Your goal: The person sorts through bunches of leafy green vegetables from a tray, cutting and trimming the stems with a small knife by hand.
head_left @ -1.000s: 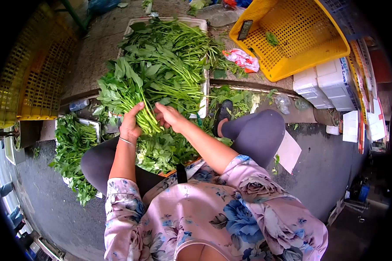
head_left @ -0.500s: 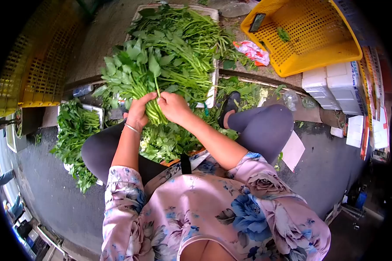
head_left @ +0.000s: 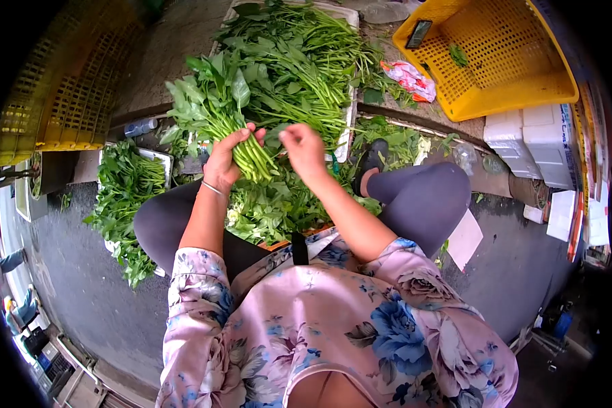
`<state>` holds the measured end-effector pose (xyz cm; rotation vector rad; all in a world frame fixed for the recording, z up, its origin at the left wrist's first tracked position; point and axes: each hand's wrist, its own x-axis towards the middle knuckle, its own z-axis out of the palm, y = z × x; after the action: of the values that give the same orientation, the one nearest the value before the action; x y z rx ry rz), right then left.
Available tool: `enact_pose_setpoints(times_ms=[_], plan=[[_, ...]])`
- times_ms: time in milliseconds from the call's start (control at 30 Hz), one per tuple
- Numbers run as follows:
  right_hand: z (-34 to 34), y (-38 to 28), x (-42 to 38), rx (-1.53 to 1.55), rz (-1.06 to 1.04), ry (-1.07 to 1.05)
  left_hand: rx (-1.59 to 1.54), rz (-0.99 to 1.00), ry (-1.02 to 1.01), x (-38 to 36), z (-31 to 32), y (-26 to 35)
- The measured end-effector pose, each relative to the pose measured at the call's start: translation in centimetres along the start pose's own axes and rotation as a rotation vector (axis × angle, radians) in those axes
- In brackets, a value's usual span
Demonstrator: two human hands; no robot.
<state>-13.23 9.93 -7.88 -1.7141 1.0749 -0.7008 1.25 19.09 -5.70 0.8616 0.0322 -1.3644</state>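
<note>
My left hand (head_left: 226, 160) is wrapped round a bunch of water spinach (head_left: 214, 112), whose leaves point up and away while the pale cut stem ends slant down to the right. Just right of those stems, apart from them, my right hand (head_left: 304, 151) has its fingers curled together. Anything between its fingertips is too small to make out. Beyond both hands, a large heap of the same greens (head_left: 292, 68) lies on a white tray (head_left: 347, 132). Loose leaves and trimmings (head_left: 279, 207) cover the space below my hands, between my knees.
At left, more greens (head_left: 126, 197) lie on a second white tray, near stacked yellow crates (head_left: 81, 95). A tilted yellow basket (head_left: 503, 61) with a phone (head_left: 419, 34) at its rim stands upper right. Beside it are a red-and-white plastic bag (head_left: 409, 79) and white foam boxes (head_left: 540, 146).
My right hand has come away from the bunch and moved right. The left hand still grips the bunch. The whole view has shifted slightly.
</note>
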Motion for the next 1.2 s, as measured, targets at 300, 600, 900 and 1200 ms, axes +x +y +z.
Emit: enact_pose_setpoints(times_ms=[300, 600, 900, 1200], plan=[[-3.6, 1.0, 5.0, -0.623, -0.031, -0.022, -0.285, 0.275, -0.269, -2.2, 2.2, 3.9], [-8.6, 0.1, 9.0, 0.497, 0.475, -0.259, -0.399, 0.468, 0.007, -1.5, 1.9, 4.5], [-8.7, 0.0, 7.3, 0.779, 0.532, -0.321, -0.266, 0.396, -0.040, -1.7, 2.3, 4.2], [-6.5, -3.2, 4.0, 0.627, 0.354, -0.246, -0.149, 0.292, 0.139, -0.2, 4.7, 1.4]])
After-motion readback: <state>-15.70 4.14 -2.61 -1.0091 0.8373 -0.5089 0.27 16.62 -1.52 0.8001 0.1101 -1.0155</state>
